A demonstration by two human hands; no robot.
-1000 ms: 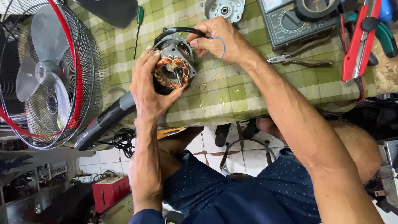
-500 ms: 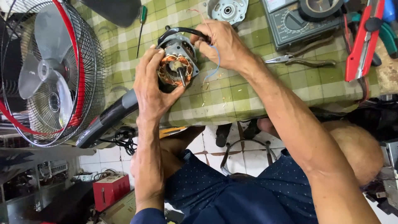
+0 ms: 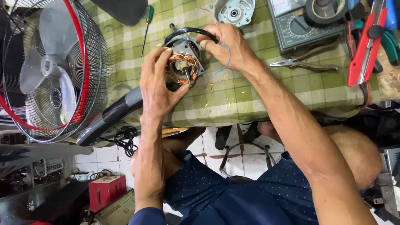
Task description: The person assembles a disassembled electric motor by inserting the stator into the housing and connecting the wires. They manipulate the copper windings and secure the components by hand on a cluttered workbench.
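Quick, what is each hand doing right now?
Left hand: closed around the fan motor, holding it.
Right hand: fingers pinched on the blue wire by the motor.

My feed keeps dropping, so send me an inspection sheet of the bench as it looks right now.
Surface: table with green checked cloth.
Job's things: fan motor, copper windings and shaft exposed, with blue wire.
Clutter: metal end cap, multimeter, tape roll, pliers, screwdriver, red-handled tool.
Grippers: left hand cradles the motor; right hand pinches wires at its rim.
Cables: black cable loops over the motor.
Surroundings: caged fan at table edge; tiled floor below.
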